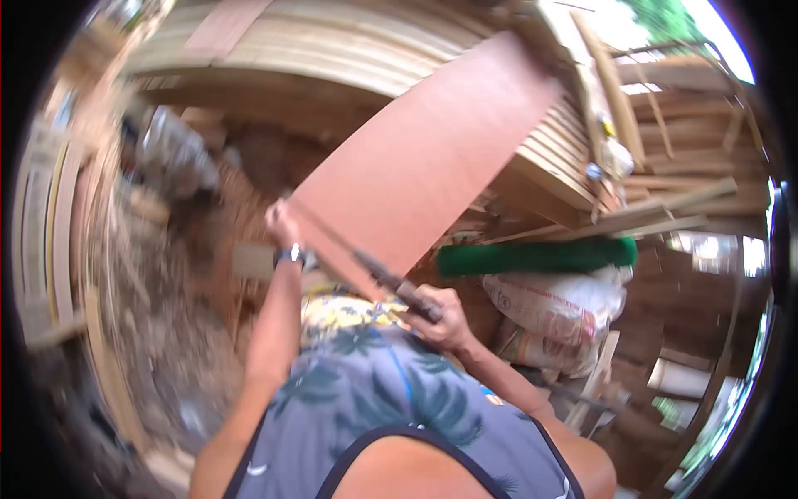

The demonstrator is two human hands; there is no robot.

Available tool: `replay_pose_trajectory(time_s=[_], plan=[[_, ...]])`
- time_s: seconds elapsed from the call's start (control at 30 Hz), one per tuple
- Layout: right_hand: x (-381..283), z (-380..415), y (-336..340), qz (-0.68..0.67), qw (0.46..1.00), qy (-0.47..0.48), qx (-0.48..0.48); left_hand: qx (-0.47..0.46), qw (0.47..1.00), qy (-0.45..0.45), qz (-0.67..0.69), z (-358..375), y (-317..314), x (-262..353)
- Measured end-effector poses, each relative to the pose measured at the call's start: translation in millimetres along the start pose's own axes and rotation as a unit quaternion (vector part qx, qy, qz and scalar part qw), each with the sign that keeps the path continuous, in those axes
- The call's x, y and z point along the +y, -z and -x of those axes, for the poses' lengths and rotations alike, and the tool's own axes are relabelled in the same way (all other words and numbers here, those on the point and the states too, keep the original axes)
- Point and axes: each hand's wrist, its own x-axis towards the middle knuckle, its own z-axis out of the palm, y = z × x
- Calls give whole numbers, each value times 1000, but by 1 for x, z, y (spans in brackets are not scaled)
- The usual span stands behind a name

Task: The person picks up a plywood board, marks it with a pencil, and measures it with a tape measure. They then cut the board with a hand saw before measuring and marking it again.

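A long reddish-brown wooden board (pixel 432 150) slopes from a stack of timber down towards my waist. Across its near end lies a long, narrow tool (pixel 366 259) with a dark, thicker handle part; blur hides its exact kind. My right hand (pixel 442 320) is wrapped round the handle end, close to my shirt. My left hand (pixel 284 224), with a watch (pixel 289 254) at the wrist, is closed at the board's left near corner, where the tool's thin far end reaches it. Whether those fingers grip the tool, the board or both cannot be made out.
Stacked pale planks (pixel 332 46) lie beyond the board. On the right are a green roll (pixel 536 256), printed sacks (pixel 565 312) and loose wood strips (pixel 657 218). A clear plastic bag (pixel 173 150) is at the left, above a littered floor (pixel 179 333).
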Motion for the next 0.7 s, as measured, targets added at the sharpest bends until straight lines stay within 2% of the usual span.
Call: replay_pose_trajectory(time_s=[0.03, 0.1, 0.13, 0.2, 0.37, 0.47, 0.53, 0.7], plan=[[6, -1, 3, 20, 1000, 1, -4, 52, 991, -76, -93, 9, -3, 10], [18, 3, 8, 49, 999, -3, -15, 69, 974, -133, -173, 3, 11, 7], [20, 1, 10, 64, 998, -6, -11, 64, 977, -146, -142, -4, 15, -4], [36, 0, 16, 116, 992, 29, -27, 64, 972, -142, -178, -9, 18, -11], [48, 4, 14, 89, 994, 52, -41, 44, 959, -175, -220, -1, 18, -2], [56, 7, 10, 84, 995, 33, -50, 24, 949, -193, -249, 2, 19, -2], [56, 10, 9, 81, 995, 30, -50, 27, 963, -186, -192, -6, 16, -14], [63, 15, 3, 85, 995, 23, -49, 25, 968, -168, -187, -3, 8, -14]])
